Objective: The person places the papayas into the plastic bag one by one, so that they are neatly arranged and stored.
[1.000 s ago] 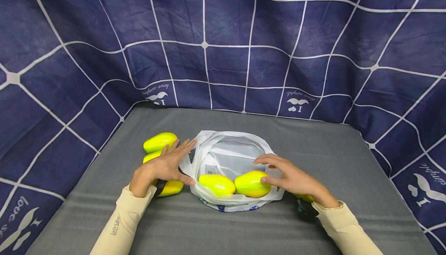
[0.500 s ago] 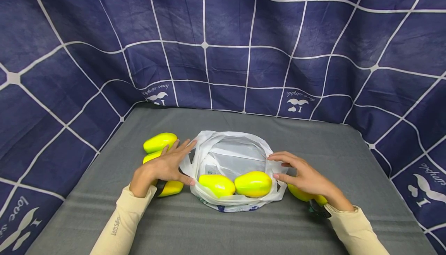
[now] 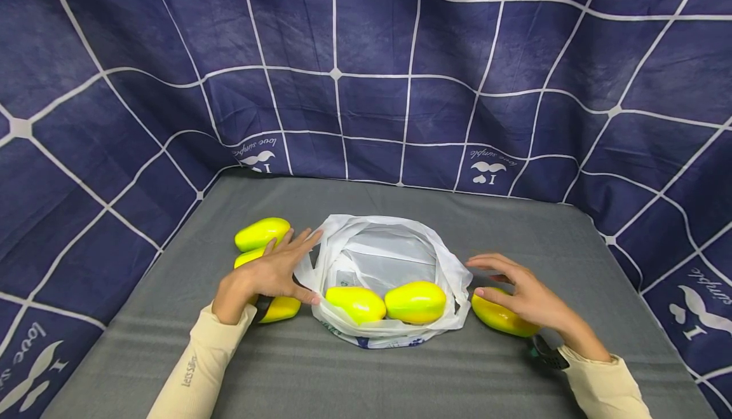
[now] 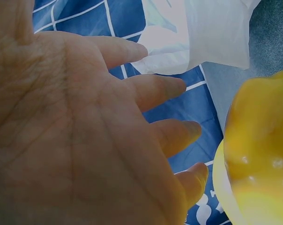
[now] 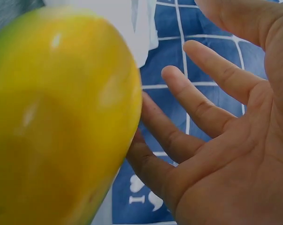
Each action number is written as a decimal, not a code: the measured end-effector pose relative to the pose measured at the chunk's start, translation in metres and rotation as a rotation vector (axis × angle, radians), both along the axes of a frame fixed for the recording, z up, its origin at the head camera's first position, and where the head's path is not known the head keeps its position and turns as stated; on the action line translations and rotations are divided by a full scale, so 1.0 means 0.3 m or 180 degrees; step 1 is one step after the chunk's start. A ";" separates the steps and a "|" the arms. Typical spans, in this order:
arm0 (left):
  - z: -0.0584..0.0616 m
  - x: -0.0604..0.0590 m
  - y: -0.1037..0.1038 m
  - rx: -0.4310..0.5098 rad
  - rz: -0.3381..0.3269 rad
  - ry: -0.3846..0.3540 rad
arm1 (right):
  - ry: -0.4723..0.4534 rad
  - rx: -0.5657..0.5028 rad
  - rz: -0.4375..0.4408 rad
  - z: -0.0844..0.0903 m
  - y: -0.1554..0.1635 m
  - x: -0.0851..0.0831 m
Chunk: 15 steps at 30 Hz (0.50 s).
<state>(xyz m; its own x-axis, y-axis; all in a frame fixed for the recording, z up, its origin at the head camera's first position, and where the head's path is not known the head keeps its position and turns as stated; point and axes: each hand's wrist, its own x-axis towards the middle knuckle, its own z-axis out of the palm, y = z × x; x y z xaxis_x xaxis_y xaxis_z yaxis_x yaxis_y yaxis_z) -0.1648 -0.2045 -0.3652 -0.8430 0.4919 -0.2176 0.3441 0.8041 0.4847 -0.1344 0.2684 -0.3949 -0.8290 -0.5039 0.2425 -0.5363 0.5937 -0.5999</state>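
A white plastic bag (image 3: pixel 394 330) lies on the grey cloth with its mouth wide, two yellow-green papayas (image 3: pixel 414 302) side by side inside. My left hand (image 3: pixel 269 274) spreads its fingers beside the bag's left edge, thumb tip right at the rim. Under and behind that hand are more papayas (image 3: pixel 262 234), partly covered by it. To the right of the bag my right hand (image 3: pixel 526 292) hovers with fingers extended above another papaya (image 3: pixel 500 314). The right wrist view shows this papaya (image 5: pixel 62 117) beside the spread fingers, the palm holding nothing.
A grey cloth (image 3: pixel 400 381) covers the table. Blue curtains (image 3: pixel 372 107) with white grid lines enclose the back and both sides. The bag's left handle (image 3: pixel 307 273) stands near my left fingers.
My right hand has moved right, away from the papaya in the bag and past the bag's right edge, to above the papaya outside. My left hand has stayed in place.
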 end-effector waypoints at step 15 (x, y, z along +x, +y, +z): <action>0.000 0.005 0.002 0.0009 -0.0010 0.0009 | 0.0089 0.0175 -0.0212 -0.049 0.075 0.048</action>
<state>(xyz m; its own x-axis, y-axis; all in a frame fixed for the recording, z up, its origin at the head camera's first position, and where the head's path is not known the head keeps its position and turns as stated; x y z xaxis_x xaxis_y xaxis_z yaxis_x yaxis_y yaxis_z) -0.1634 -0.2039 -0.3652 -0.8421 0.4952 -0.2138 0.3481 0.8017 0.4859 -0.1200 0.2910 -0.4096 -0.8543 -0.4612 0.2396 -0.5108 0.6602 -0.5506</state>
